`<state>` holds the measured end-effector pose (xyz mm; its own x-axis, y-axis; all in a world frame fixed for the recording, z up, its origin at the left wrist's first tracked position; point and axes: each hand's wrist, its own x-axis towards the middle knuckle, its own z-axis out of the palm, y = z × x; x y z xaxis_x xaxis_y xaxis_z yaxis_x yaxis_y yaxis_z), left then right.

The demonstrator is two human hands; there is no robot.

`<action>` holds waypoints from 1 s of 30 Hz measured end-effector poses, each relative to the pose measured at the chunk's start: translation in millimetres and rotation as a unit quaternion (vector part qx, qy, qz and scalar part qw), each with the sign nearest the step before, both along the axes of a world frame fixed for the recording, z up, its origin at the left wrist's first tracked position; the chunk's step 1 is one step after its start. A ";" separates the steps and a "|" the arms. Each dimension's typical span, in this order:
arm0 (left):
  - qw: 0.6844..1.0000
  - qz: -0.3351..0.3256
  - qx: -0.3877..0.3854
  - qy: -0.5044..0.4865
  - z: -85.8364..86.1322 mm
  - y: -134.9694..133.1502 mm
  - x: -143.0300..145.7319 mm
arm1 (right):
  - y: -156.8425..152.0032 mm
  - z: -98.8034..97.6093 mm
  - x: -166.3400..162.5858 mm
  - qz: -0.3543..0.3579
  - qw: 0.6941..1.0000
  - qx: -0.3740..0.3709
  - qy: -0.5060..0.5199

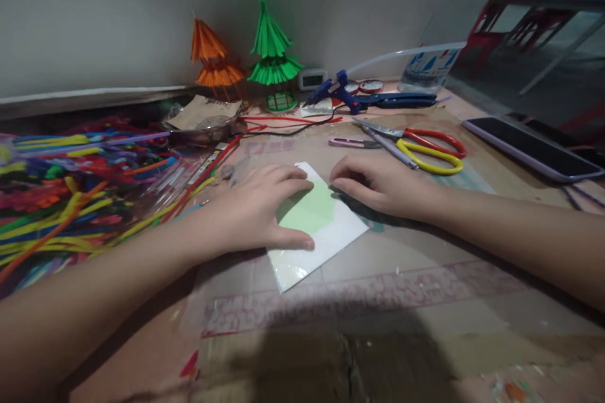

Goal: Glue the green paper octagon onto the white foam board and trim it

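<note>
A white square card (pixel 347 227) lies tilted on the table, with a light green paper piece (pixel 312 211) on top of it. My left hand (pixel 265 208) rests over the card's left side, thumb and fingers spread apart, the thumb tip touching the white surface. At the card's right edge is my right hand (pixel 378 182), its fingers curled and the thumb close to the index finger. Whether anything small sits in that pinch is hidden. Just behind the right hand lie scissors (pixel 432 151) with red and yellow handles, a grey pen (pixel 390 146) and a pink cutter (pixel 353 142).
Many coloured pipe cleaners (pixel 61 201) are heaped at left. Behind stand an orange tree (pixel 210 56), a green tree (pixel 271 50), a bowl (pixel 203 123), a blue glue gun (pixel 338 91), dark blue pliers (pixel 397 99) and a plastic bottle (pixel 425 69). A phone (pixel 532 145) lies at right.
</note>
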<state>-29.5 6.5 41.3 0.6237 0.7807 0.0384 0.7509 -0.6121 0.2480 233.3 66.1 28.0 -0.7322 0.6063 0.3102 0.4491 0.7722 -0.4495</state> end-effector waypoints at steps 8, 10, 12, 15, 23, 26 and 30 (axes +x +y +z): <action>0.998 0.014 0.022 0.054 6.1 -10.3 7.0 | 0.6 -2.7 -1.5 0.036 0.998 0.011 -0.043; 0.998 0.015 0.031 0.046 4.6 -10.2 8.5 | 1.0 -2.5 -1.4 0.046 0.998 0.015 -0.044; 0.998 0.014 0.037 0.039 3.4 -10.7 9.1 | 0.8 -2.0 -1.4 0.055 0.997 0.017 -0.044; 0.998 0.012 0.043 0.037 2.1 -13.7 9.1 | 0.3 -1.6 -1.7 0.055 0.997 0.024 -0.045; 0.997 0.008 0.052 0.054 -0.2 -16.6 11.2 | 1.2 -2.8 -1.7 0.053 0.997 0.033 -0.052; 0.997 0.017 0.043 0.055 1.1 -13.5 14.2 | 2.1 -3.5 -2.0 0.052 0.997 0.037 -0.049; 0.997 0.030 0.034 0.063 2.5 -11.1 15.2 | 4.5 -4.2 -1.9 0.040 0.997 0.040 -0.045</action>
<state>-14.3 -4.6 43.8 0.5789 0.8152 0.0161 0.8095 -0.5770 0.1085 231.5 70.5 23.8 -0.8047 0.5203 0.2859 0.4195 0.8391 -0.3464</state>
